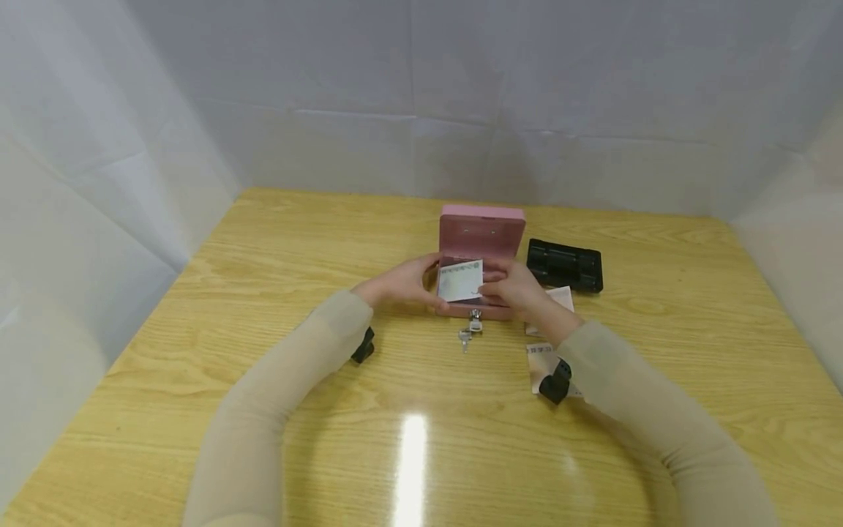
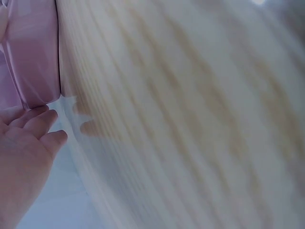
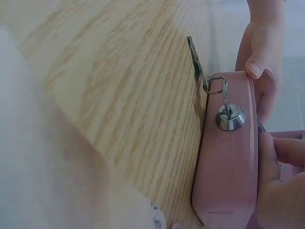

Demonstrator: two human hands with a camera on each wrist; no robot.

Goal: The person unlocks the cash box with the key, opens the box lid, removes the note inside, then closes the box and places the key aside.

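Now | both hands: left hand (image 1: 403,282) and right hand (image 1: 514,287) pinching banknote (image 1: 461,281) | over open pink cash box (image 1: 483,228)

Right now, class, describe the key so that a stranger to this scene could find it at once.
Start at the wooden table and find the open pink cash box between the person's two hands. On the box's front wall sits a round silver lock. The key stands in that lock, with a ring and a second key hanging from it: the only small metal things on the table.
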